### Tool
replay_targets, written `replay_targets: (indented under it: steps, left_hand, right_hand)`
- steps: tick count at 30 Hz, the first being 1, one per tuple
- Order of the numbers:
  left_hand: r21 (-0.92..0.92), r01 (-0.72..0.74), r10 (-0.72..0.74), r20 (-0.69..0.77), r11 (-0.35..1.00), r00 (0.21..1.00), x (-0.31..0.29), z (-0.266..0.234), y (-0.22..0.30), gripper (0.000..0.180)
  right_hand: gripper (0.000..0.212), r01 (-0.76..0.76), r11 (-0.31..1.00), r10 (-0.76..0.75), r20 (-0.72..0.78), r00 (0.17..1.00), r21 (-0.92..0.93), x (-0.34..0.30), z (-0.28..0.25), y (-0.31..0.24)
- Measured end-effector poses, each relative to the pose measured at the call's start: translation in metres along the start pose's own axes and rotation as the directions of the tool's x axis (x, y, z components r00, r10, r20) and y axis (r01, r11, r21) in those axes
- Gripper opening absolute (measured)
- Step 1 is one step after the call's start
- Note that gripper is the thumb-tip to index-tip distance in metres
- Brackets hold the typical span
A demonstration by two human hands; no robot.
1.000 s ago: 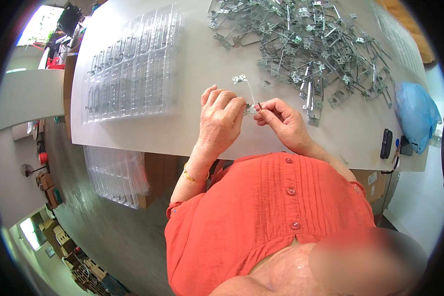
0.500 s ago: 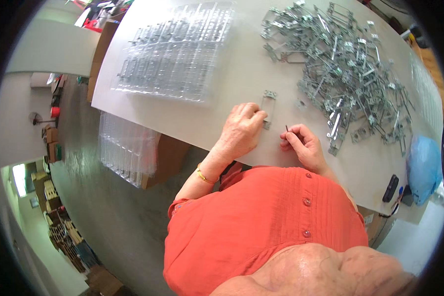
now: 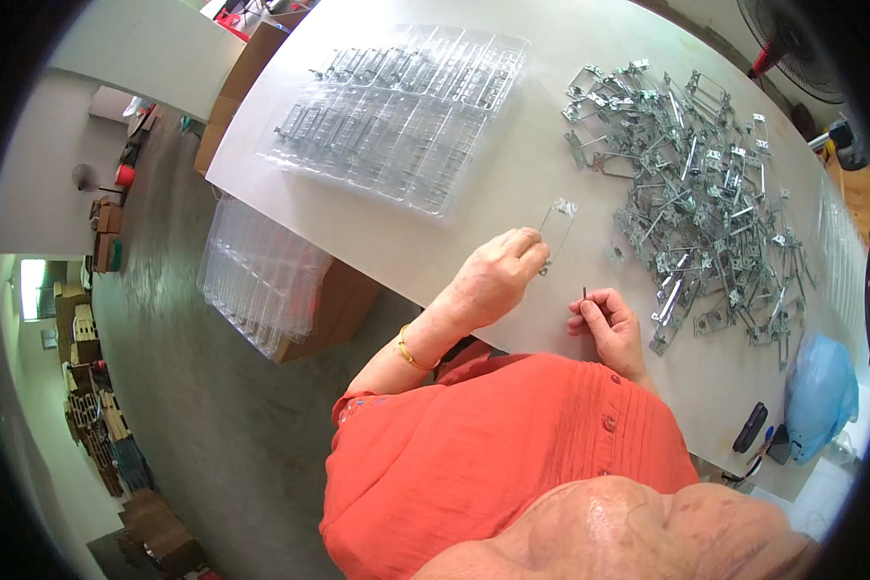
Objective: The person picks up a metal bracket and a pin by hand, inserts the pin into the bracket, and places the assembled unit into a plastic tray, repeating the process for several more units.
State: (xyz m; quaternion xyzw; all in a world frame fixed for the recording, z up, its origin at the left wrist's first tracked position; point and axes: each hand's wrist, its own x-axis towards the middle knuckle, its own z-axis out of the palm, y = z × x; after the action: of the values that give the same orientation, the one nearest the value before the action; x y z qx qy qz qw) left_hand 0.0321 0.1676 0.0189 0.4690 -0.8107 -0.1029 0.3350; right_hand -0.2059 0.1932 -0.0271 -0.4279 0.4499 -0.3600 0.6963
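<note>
My left hand (image 3: 499, 276) pinches a small metal bracket (image 3: 565, 208), a narrow wire frame with plates at its ends, by its left side; the fingers cover part of it. Close by on the right, my right hand (image 3: 613, 331) is closed with thumb against fingers around a short, thin dark rod (image 3: 585, 294) that points upward. How far the rod runs inside the fist is hidden. A large heap of similar metal brackets (image 3: 691, 193) spreads over the right of the white table (image 3: 493, 329). Farther left lies a clear plastic tray (image 3: 425, 198) with brackets laid in rows.
More clear plastic trays (image 3: 261, 271) sit in a cardboard box (image 3: 343, 300) below the table's left edge. At the right edge are a blue plastic bag (image 3: 822, 396) and a black case (image 3: 750, 427). A fan (image 3: 797, 48) stands beyond the far right corner.
The view has shifted, so the table appears lower and to the right. My left hand has raised and tilted the bracket off the table. My right hand keeps its pinch on the rod.
</note>
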Motion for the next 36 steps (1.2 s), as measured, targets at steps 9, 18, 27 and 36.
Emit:
replay_targets:
  steps: [9, 18, 27, 36]
  left_hand:
    - [0.275, 0.089, -0.021, -0.242, 0.957, 0.970, 0.011, -0.092, -0.049, 0.020]
    - [0.370, 0.245, -0.181, -0.198, 0.896, 0.963, -0.001, -0.141, -0.103, 0.015]
    - [0.431, 0.208, -0.165, -0.135, 0.878, 0.977, 0.000, -0.139, -0.125, 0.015]
    - [0.537, 0.103, -0.058, -0.100, 0.838, 0.993, 0.006, -0.142, -0.137, 0.013]
  right_hand:
    - [0.011, -0.002, 1.000, 0.002, -0.024, 1.000, 0.001, 0.000, 0.003, -0.004]
    - [0.013, -0.002, 1.000, 0.002, -0.017, 1.000, 0.020, 0.002, 0.003, -0.002]
    - [0.010, -0.001, 1.000, 0.001, -0.021, 1.000, -0.003, 0.003, 0.004, -0.003]
    - [0.010, 0.000, 1.000, 0.000, -0.016, 1.000, -0.002, 0.003, 0.004, -0.003]
